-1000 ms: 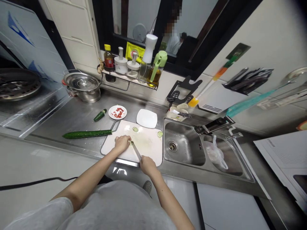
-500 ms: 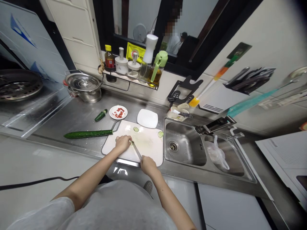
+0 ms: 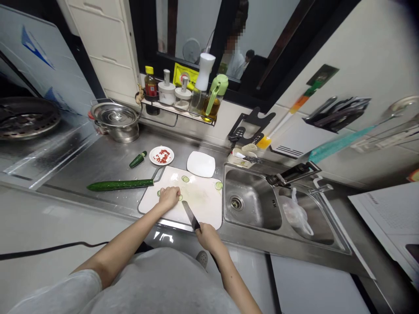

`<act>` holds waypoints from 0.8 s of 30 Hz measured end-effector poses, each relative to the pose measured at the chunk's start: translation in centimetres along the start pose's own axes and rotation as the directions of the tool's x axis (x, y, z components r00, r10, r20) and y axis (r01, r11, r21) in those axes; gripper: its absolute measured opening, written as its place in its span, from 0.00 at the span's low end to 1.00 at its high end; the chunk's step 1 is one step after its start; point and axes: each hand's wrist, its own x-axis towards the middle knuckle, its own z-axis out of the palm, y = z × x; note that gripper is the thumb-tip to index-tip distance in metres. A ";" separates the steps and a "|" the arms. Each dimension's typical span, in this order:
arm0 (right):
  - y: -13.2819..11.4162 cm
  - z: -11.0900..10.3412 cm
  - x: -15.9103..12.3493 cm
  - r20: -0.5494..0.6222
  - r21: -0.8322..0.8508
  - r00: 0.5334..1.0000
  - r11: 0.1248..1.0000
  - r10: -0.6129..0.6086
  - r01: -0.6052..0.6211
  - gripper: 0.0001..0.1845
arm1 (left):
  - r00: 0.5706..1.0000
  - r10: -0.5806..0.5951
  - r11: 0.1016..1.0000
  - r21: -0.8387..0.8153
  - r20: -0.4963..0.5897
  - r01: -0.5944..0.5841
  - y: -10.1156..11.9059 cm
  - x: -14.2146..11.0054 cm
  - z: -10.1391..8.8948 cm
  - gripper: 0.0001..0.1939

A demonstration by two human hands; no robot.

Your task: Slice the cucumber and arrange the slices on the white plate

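Note:
My right hand (image 3: pixel 207 237) is closed round the handle of a kitchen knife (image 3: pixel 191 215), its blade slanting over the white cutting board (image 3: pixel 203 205). On the board, my left hand (image 3: pixel 169 198) has its fingers curled down over a piece of cucumber (image 3: pixel 159 193), mostly hidden under the palm. By those fingertips lies a pale cucumber slice (image 3: pixel 180 198), apart from the blade. Farther back are more cucumber slices (image 3: pixel 185 179), and one lies at the board's right edge. A long whole-looking cucumber (image 3: pixel 119 185) reaches to the board's left side.
Behind the board stand a plate of chopped red bits (image 3: pixel 161 155), a white square plate (image 3: pixel 200 164) and a short cucumber piece (image 3: pixel 138 159). A steel sink (image 3: pixel 252 200) lies right. A lidded pot (image 3: pixel 121 122) and a condiment rack (image 3: pixel 178 113) stand at the back.
The knife has drawn back toward me and right, away from my left fingertips, with my right hand. My left hand stays on the cucumber piece. The camera view has shifted slightly.

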 end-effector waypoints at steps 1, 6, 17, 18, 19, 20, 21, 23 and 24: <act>0.2 0.0 -0.1 -0.001 0.008 1.000 1.000 0.003 -0.003 0.15 | 1.000 0.000 1.000 -0.011 -0.007 -0.001 0.1 -0.1 0.0 0.09; 0.9 -0.2 0.0 -0.014 0.036 1.000 0.999 0.011 -0.010 0.15 | 0.999 -0.005 0.998 -0.069 -0.048 0.002 -0.3 -0.7 -0.2 0.09; 0.9 -0.6 0.5 -0.006 0.050 1.000 0.998 0.023 -0.023 0.15 | 0.976 -0.165 0.984 -0.097 -0.140 0.152 -4.9 -1.9 -2.4 0.08; 0.9 -0.6 0.5 -0.001 0.051 1.000 0.998 0.027 -0.027 0.15 | 0.973 -0.181 0.981 -0.095 -0.144 0.168 -5.3 -2.0 -2.5 0.08; 0.9 -0.6 0.6 0.003 0.052 1.000 0.998 0.028 -0.028 0.15 | 0.970 -0.193 0.979 -0.094 -0.147 0.181 -5.6 -2.0 -2.6 0.08; 0.9 -0.6 0.6 0.007 0.054 1.000 0.998 0.027 -0.027 0.15 | 0.967 -0.204 0.977 -0.093 -0.150 0.192 -5.9 -2.0 -2.6 0.08; 0.9 -0.6 0.6 0.012 0.055 1.000 0.998 0.024 -0.024 0.15 | 0.965 -0.213 0.975 -0.092 -0.152 0.200 -6.1 -2.0 -2.7 0.08; 0.9 -0.7 0.7 0.019 0.052 1.000 0.998 0.020 -0.020 0.16 | 0.962 -0.223 0.973 -0.087 -0.155 0.212 -6.5 -2.0 -2.8 0.08; 0.9 -0.7 0.8 0.021 0.049 1.000 0.999 0.018 -0.019 0.15 | 0.962 -0.225 0.973 -0.084 -0.156 0.214 -6.6 -2.0 -2.8 0.08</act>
